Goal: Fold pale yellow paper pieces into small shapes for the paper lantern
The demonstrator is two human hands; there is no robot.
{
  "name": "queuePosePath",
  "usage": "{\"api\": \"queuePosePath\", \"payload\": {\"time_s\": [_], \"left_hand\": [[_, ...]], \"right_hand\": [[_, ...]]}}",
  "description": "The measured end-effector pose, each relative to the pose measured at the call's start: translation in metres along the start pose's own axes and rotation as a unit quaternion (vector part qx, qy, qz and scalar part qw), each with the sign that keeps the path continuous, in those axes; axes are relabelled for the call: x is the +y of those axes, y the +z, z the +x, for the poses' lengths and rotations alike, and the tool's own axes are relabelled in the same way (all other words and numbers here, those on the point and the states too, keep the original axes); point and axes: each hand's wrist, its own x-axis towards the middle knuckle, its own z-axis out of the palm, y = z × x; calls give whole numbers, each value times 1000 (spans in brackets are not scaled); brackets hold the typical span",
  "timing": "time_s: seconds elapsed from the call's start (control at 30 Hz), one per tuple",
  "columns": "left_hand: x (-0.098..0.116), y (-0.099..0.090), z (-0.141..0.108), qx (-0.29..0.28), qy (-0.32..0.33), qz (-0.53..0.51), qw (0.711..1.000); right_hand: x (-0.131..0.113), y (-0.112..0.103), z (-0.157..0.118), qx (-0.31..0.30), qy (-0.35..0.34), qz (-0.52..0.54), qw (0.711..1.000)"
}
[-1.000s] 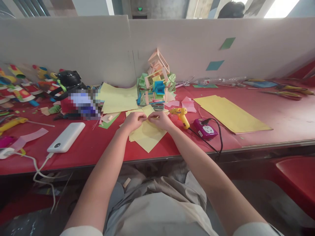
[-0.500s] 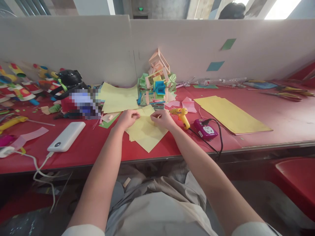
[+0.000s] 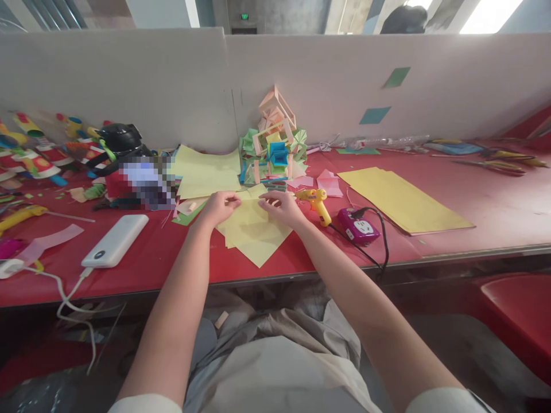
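Several overlapping yellow paper sheets (image 3: pixel 258 235) lie on the red table in front of me, one corner pointing toward the table's front edge. My left hand (image 3: pixel 222 206) is closed at the upper left of the sheets, thumb and fingers pinched on yellow paper. At their upper right, my right hand (image 3: pixel 278 205) pinches the paper between thumb and fingertips. Just right of my right hand lies a yellow glue gun (image 3: pixel 317 203). Behind the hands stands a paper structure (image 3: pixel 278 140) in peach, green and blue.
A purple power socket (image 3: pixel 359 226) with a black cord and a yellow sheet stack (image 3: pixel 407 201) lie to the right. On the left are a white power bank (image 3: pixel 115 241), a black helmet-like object (image 3: pixel 123 137) and paper figures (image 3: pixel 38 163). A partition (image 3: pixel 172 86) stands behind.
My right hand has moved slightly left, and its fingers have shifted on the paper. My left hand has stayed in nearly the same place.
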Motion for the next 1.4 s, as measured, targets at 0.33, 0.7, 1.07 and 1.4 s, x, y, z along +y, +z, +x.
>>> {"api": "queuePosePath", "payload": {"time_s": [0.33, 0.7, 1.07, 1.4], "left_hand": [[35, 20, -2, 23, 93, -43, 994], [20, 6, -1, 43, 10, 14, 999], [3, -12, -3, 85, -100, 71, 989], [0, -12, -2, 96, -135, 94, 982]], "right_hand": [[5, 12, -1, -41, -39, -16, 998], [2, 6, 0, 43, -58, -30, 997], [3, -3, 1, 95, -40, -33, 994], [3, -2, 0, 81, -71, -48, 993]]}}
